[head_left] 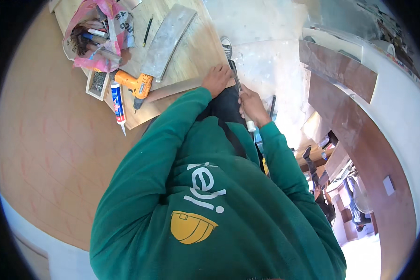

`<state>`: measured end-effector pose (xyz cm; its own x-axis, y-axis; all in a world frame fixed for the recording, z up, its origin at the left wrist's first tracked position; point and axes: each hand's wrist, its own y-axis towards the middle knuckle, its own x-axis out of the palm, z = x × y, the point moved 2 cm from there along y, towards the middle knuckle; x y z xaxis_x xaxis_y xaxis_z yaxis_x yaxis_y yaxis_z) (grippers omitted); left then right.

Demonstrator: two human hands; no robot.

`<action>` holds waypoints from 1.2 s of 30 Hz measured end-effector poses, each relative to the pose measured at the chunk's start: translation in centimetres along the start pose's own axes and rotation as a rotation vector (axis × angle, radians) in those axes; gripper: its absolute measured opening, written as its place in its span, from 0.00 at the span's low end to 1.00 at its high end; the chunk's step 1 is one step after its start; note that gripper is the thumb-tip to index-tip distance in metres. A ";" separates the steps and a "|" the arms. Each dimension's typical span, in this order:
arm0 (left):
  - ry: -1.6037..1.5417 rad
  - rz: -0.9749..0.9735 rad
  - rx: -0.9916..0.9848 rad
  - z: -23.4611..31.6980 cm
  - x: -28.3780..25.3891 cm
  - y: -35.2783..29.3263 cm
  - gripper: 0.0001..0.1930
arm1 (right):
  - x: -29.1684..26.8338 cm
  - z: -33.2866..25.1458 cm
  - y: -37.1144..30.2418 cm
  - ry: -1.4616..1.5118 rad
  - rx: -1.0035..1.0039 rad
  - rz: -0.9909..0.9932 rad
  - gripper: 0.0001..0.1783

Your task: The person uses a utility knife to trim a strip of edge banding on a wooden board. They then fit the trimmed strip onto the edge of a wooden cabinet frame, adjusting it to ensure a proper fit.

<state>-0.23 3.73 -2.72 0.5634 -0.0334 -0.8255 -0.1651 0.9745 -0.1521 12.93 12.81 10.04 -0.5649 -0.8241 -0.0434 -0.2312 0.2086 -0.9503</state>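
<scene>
One green sweatshirt [219,196] fills our near view. Our right hand [253,105] is wrapped around one pale-ended tool [237,77] beside one workbench [196,53]; our left hand [217,80], fingers bent, lies on one wooden strip [177,87], whether gripping we cannot tell. Beyond, we count one sealant tube [118,100], one orange drill [135,85], one pencil [148,31], one pink bag [89,62].

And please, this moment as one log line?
left hand: on wood strip | right hand: grips pale-handled tool | drill: lying on table

Green long-sleeved sweatshirt [252,205]; white lettering [204,184] and yellow hard-hat graphic [192,227] on front. Dark strap [232,139] over lower front. Dark trousers [227,106].
</scene>
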 end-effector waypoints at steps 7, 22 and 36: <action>0.039 -0.047 -0.014 -0.3 0.2 0.1 0.12 | 0.1 -0.4 0.0 0.013 0.015 -0.017 0.31; -0.023 -0.089 -0.006 0.0 -0.5 0.1 0.14 | -0.1 -1.2 1.2 -0.063 0.017 -0.017 0.30; -0.062 -0.046 -0.003 -0.1 -0.5 0.2 0.14 | 0.2 -1.4 4.2 -0.070 -0.013 0.009 0.30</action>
<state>-0.61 3.93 -2.43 0.6193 -0.0644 -0.7825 -0.1398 0.9717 -0.1906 10.76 14.27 6.46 -0.5098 -0.8571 -0.0736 -0.2371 0.2222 -0.9457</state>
